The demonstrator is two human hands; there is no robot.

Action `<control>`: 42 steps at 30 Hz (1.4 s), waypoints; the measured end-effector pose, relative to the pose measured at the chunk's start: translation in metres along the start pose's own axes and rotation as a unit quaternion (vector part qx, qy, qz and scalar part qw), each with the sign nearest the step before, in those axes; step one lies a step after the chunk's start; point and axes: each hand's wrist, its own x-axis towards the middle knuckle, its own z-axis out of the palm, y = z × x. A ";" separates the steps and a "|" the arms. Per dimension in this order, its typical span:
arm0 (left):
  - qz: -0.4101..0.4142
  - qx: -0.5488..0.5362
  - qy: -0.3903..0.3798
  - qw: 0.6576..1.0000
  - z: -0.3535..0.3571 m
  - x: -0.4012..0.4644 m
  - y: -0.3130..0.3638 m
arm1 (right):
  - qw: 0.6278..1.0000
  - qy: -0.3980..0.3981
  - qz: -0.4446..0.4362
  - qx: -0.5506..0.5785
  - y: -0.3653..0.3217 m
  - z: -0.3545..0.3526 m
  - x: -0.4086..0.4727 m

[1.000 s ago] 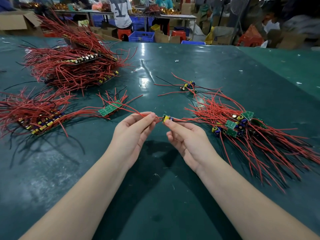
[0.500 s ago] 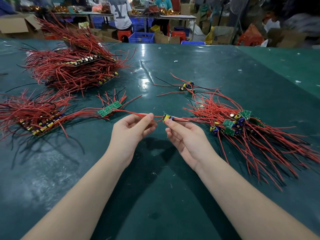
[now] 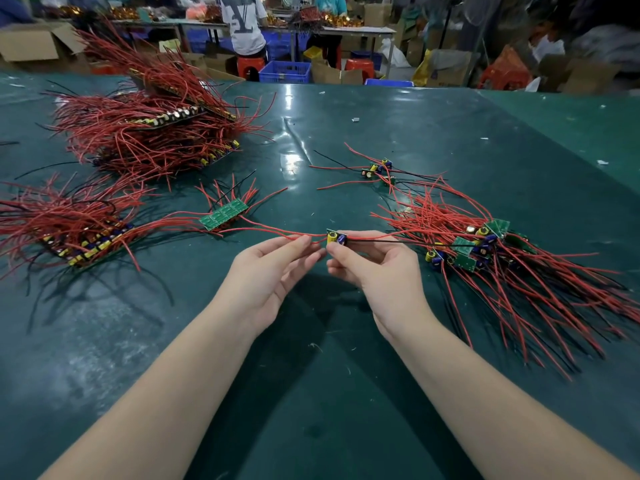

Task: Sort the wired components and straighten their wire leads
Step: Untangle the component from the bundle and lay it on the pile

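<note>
Green desk [image 3: 346, 393], shiny. Past far edge: blue crate [image 3: 285, 72], red stools [image 3: 251, 66], brown boxes [image 3: 34, 46], person in white shirt [image 3: 243, 26] standing at another table [image 3: 353, 30].

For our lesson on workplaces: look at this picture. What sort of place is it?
Probably an electronics assembly workshop. Heaps of small circuit boards with red wire leads lie on a long green work table; beyond it stand cardboard boxes, a blue crate and another bench with workers.

surface: green table [image 3: 346, 393] | on it: sorted wired-board stacks [image 3: 145, 133] left, loose pile [image 3: 502, 258] right
</note>
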 end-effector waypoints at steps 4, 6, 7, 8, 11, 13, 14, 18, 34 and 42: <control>-0.013 -0.040 0.021 0.999 0.002 0.000 0.003 | 1.000 -0.010 0.021 0.018 0.000 0.001 0.000; -0.013 -0.054 0.023 0.998 0.003 -0.001 0.003 | 0.998 -0.006 0.043 0.048 -0.001 0.002 0.001; -0.012 -0.059 0.023 0.998 0.003 -0.001 0.003 | 0.997 -0.006 0.054 0.061 -0.001 0.001 0.001; -0.010 -0.064 0.022 0.998 0.003 -0.001 0.003 | 0.995 -0.008 0.064 0.072 -0.002 0.001 0.002; -0.004 -0.067 0.016 0.998 0.003 -0.001 0.002 | 0.990 -0.014 0.097 0.101 -0.003 0.001 0.002; -0.003 -0.066 0.010 0.998 0.002 -0.001 0.002 | 0.987 -0.019 0.116 0.113 -0.003 0.002 0.002; -0.003 -0.065 0.007 0.998 0.001 0.000 0.002 | 0.985 -0.022 0.123 0.115 -0.004 0.002 0.003; 0.014 -0.009 -0.001 1.000 -0.001 0.002 0.004 | 0.982 -0.027 0.139 0.126 -0.004 0.001 0.003; 0.025 -0.017 -0.004 1.000 0.002 0.002 0.004 | 0.973 -0.007 0.178 0.147 -0.009 -0.001 0.004; 0.160 0.188 -0.007 0.969 0.003 0.000 -0.003 | 0.971 0.015 0.179 0.157 -0.009 -0.001 0.005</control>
